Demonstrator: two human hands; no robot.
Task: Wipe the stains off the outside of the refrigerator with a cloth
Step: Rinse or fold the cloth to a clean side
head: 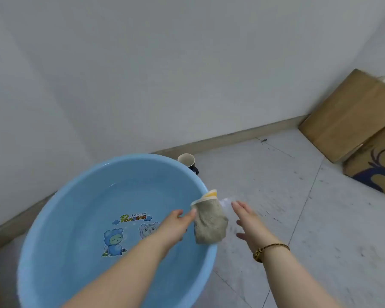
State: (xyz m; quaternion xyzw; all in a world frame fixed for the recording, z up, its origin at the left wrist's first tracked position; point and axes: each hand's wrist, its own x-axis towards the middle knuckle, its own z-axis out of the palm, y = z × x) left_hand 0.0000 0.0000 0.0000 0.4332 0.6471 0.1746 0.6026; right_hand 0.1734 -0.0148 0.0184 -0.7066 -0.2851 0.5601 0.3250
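A grey-beige cloth [210, 221] with a yellow and white edge hangs over the right rim of a big blue basin [53, 218] that holds water. My left hand [178, 223] pinches the cloth's upper left corner above the basin. My right hand [248, 221] hovers just to the right of the cloth with straight fingers, not touching it. The refrigerator is out of view.
A paper cup [186, 160] stands behind the basin by the skirting board. Brown cardboard boxes [351, 116] lean against the wall at the right, one with a blue deer print [378, 172]. The pale tiled floor [276, 185] lies to the right of the basin.
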